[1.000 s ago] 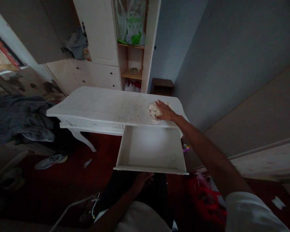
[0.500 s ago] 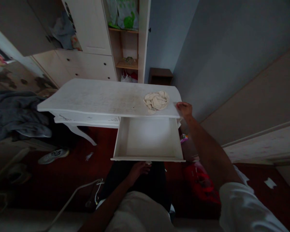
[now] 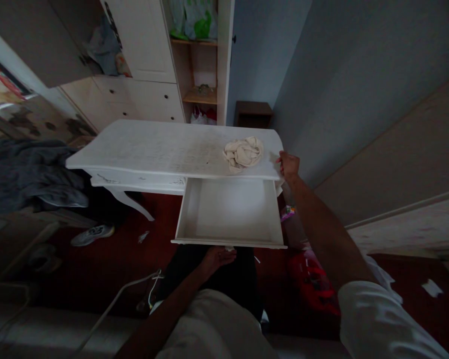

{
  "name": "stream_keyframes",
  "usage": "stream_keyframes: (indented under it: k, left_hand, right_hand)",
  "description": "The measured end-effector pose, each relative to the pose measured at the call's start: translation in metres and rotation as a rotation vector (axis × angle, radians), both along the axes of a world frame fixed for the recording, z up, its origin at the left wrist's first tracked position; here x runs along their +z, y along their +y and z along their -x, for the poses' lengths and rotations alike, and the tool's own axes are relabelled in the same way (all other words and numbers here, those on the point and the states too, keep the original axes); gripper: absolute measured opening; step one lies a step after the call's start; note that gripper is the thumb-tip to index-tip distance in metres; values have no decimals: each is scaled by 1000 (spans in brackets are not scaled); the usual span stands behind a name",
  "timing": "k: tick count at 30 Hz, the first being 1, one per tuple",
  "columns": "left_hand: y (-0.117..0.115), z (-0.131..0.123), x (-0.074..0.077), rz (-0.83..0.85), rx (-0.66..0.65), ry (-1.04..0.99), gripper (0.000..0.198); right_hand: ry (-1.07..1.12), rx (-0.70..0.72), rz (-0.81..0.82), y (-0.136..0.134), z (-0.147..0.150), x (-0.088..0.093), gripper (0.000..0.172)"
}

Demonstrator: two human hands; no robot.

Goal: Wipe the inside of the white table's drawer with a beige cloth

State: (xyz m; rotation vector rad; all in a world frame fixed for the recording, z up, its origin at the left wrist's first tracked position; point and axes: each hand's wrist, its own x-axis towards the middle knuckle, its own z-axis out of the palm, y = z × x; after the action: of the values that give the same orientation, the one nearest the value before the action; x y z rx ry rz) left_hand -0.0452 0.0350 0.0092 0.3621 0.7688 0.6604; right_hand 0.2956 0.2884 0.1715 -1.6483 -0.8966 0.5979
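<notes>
A white dressing table (image 3: 149,144) with a smudged top stands before me. Its right drawer (image 3: 230,212) is pulled far out over my lap, and only its pale inside shows. My left hand (image 3: 219,258) is below the drawer front, fingers closed at its small knob (image 3: 229,249). At the table's right end, my right hand (image 3: 290,165) has its fingers curled against the edge of the top; their undersides are hidden. A crumpled cream cloth (image 3: 243,153) lies on the tabletop, left of my right hand.
A grey wall (image 3: 344,99) runs close along the right. Behind the table stands a white wardrobe (image 3: 145,99) with open shelves. Dark clothing (image 3: 33,174) is heaped at left. On the floor are a shoe (image 3: 93,235), a white cable (image 3: 115,304) and a red bag (image 3: 310,281).
The view has shifted slightly. My right hand's fingers are curled more tightly at the table edge. My left hand stays at the knob, and the drawer looks equally far out.
</notes>
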Motion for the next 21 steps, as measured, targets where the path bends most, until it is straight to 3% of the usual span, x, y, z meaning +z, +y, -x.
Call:
stream_keyframes:
  k: [8,21]
  left_hand:
    - [1,4,15,-6,19,18,16]
    - [18,-5,49,-15,-6,5,17]
  right_hand:
    - [150,111,-110,-6,2,0,40]
    - [138,191,-179,-8,-4,-8,44]
